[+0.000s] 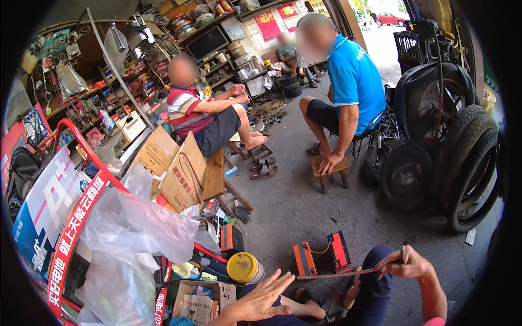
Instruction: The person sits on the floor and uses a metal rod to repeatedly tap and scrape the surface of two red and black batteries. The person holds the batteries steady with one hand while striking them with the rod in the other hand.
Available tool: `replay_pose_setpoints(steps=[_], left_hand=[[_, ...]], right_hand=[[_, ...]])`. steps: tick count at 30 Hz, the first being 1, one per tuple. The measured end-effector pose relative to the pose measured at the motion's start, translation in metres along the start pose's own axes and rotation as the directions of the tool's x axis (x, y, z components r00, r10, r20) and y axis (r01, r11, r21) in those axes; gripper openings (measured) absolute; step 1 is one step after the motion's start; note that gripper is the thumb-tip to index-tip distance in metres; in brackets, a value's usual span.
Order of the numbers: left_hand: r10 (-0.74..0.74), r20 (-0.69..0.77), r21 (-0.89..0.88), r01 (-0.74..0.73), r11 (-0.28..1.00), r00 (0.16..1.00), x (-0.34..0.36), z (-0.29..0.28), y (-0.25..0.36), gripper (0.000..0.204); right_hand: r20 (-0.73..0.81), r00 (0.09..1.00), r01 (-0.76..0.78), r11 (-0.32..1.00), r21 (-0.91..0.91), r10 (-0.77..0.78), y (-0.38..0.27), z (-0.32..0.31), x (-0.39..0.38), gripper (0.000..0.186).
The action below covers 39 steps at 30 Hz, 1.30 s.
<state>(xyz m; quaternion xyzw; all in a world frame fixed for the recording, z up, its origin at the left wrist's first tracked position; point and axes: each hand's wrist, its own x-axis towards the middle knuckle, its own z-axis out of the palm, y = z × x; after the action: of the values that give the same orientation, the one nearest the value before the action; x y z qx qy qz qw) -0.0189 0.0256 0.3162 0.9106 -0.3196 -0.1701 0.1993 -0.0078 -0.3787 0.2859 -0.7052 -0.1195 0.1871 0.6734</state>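
Note:
My right hand [406, 266] is closed on one end of a long, thin, flat strip [337, 274], held level above my knee. A short metallic tip sticks up by its fingers; I cannot tell if it belongs to the strip. My left hand [261, 300] is held up with fingers stretched and nothing in it, apart from the strip's far end. On the floor beyond the strip stand two batteries with orange-red tops, one on the left [304, 259] and one on the right [340, 251], with a thin orange wire [321, 251] between them.
A yellow-lidded bucket [243, 267] and an open cardboard box [225, 293] stand left of my legs. Two seated people face the middle, near a small wooden stool [331, 166] and a wooden bench [213, 176]. Tyres [473, 174] lean at right; a red-framed sign [70, 239] stands at left.

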Motion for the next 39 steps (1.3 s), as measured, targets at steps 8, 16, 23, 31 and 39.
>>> replay_pose_setpoints(steps=[8, 16, 23, 31, 39], left_hand=[[-0.384, 0.051, -0.227, 0.385, 0.895, 0.922, -0.039, 0.075, -0.052, 0.069], [-0.601, -0.252, -0.431, 0.468, 0.772, 0.759, -0.034, 0.047, -0.048, 0.041], [-0.616, -0.581, -0.396, 0.477, 0.785, 0.532, -0.037, 0.071, -0.101, 0.033], [-0.485, -0.733, -0.152, 0.579, 0.801, 0.478, -0.021, 0.103, -0.123, 0.033], [-0.585, -0.641, -0.204, 0.625, 0.754, 0.497, -0.022, 0.101, -0.124, 0.035]], right_hand=[[-0.169, 0.955, -0.241, 0.970, 0.030, 0.243, 0.040, -0.001, 0.012, 0.015], [-0.289, 0.902, -0.310, 0.947, 0.081, 0.320, 0.045, 0.004, 0.039, 0.021], [-0.275, 0.898, -0.343, 0.938, 0.053, 0.344, 0.050, 0.011, 0.064, 0.030], [-0.275, 0.881, -0.427, 0.898, -0.107, 0.386, 0.050, 0.019, 0.080, 0.029], [-0.280, 0.883, -0.423, 0.898, -0.123, 0.378, 0.045, 0.022, 0.085, 0.029]])
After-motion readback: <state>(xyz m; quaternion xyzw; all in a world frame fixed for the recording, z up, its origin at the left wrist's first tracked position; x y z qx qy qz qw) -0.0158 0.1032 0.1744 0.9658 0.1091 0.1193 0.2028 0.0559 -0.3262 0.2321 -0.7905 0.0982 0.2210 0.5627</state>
